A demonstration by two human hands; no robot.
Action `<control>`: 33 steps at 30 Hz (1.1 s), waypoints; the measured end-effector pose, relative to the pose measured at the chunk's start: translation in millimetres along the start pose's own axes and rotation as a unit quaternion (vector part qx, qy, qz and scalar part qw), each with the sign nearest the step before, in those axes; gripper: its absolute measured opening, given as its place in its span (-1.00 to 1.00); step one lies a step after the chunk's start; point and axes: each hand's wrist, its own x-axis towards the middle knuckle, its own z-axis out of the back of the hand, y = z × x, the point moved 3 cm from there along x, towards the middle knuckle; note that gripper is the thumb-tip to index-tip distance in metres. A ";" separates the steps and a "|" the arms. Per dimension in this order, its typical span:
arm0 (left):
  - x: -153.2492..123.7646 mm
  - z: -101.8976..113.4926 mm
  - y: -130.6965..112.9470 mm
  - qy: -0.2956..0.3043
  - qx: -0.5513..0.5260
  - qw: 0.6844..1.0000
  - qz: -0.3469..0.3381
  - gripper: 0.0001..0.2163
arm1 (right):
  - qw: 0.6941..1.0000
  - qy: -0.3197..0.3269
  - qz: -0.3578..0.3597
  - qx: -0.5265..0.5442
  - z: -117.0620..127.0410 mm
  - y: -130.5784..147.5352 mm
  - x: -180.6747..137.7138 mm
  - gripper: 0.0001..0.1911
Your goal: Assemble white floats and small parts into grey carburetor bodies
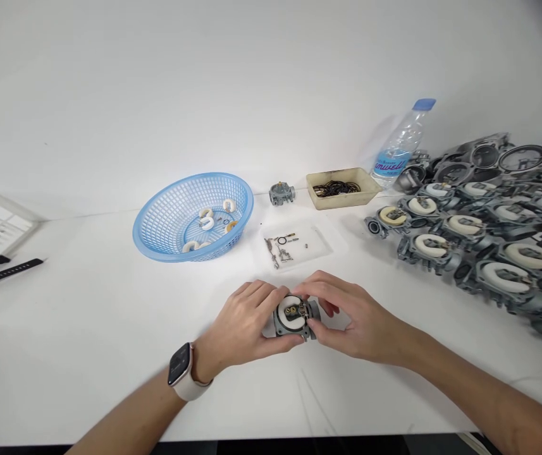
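Observation:
A small grey metal carburetor body (pixel 293 318) sits between both hands on the white table (pixel 85 328), its open round face with brass parts turned up. My left hand (pixel 243 323) wraps its left side, fingers curled round it; a smartwatch (pixel 181 370) is on that wrist. My right hand (pixel 352 316) grips the right side, thumb and fingertips pinched at the top edge of the part. Just beyond the hands lies a clear tray (pixel 294 246) with small screws, pins and a black O-ring.
A blue plastic basket (pixel 193 217) with several white floats stands at centre left. Behind it are a lone carburetor (pixel 281 193), a beige tray of black rings (pixel 341 187) and a water bottle (pixel 401 146). Many carburetors (pixel 484 221) fill the right. A black strap (pixel 0 270) lies left.

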 end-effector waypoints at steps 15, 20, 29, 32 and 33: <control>-0.6 -0.8 -0.7 -0.006 0.006 1.000 -0.001 -0.46 | 1.000 -0.017 0.004 -0.003 0.4 0.0 -0.3 -0.45; -0.7 0.6 -1.5 -0.012 -0.001 1.000 -0.004 -0.45 | 1.000 -0.017 -0.005 -0.014 1.8 0.8 1.2 -0.39; 0.2 0.0 -0.1 0.003 -0.013 1.000 0.007 -0.46 | 1.000 0.010 0.007 0.003 1.4 2.1 1.7 -0.35; 0.0 0.4 0.2 -0.003 -0.013 1.000 0.003 -0.45 | 1.000 -0.008 0.008 0.003 0.1 -0.5 0.4 -0.41; -0.1 0.4 0.4 -0.005 -0.013 1.000 0.001 -0.45 | 1.000 -0.011 0.006 0.002 -0.2 -1.3 0.0 -0.43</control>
